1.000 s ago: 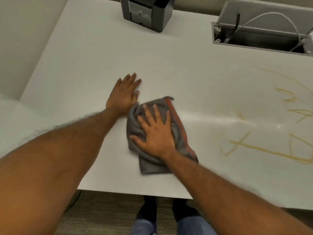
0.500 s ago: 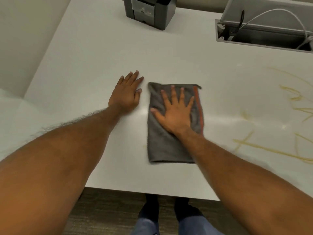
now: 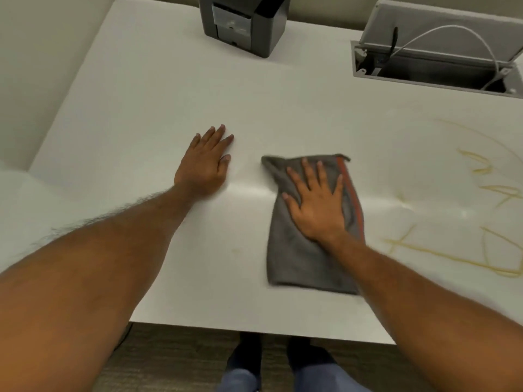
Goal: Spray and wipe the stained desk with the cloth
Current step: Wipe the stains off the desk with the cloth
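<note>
Item: desk [image 3: 158, 89], white, flat top, seen from above by the head view. The left and middle of the top look clean; a faint glossy band runs across it between the two hands, likely damp.

Item: cloth [image 3: 297, 258], grey with an orange stripe along its right edge. It lies flat on the desk, right of centre and toward the near edge, long side running near to far. Its outline is slightly blurred, which suggests it is in motion.

Item: right hand [image 3: 317, 205]. Palm down on the far half of the cloth, fingers spread and straight, not curled around the fabric. The hand presses rather than grips, probably to spread pressure over a wide patch of cloth while wiping.

Item: left hand [image 3: 203, 168]. Flat on the bare desk, left of the cloth and apart from it, fingers extended and lying together, holding nothing. It appears to brace the body while the other arm works.

Item: stains [image 3: 486, 239], yellow streaks and loops on the right part of the desk, near the cloth's right edge but not under it. One small pale mark [image 3: 235, 251] sits just left of the cloth. These remain to be wiped, so the task reads as partly done.

Item: dark grey device [image 3: 243, 21], far edge, centre.

Item: cable hatch [image 3: 435, 66], far right, lid raised, a white cable [image 3: 464, 33] looping into it.

No spray bottle is in view.
</note>
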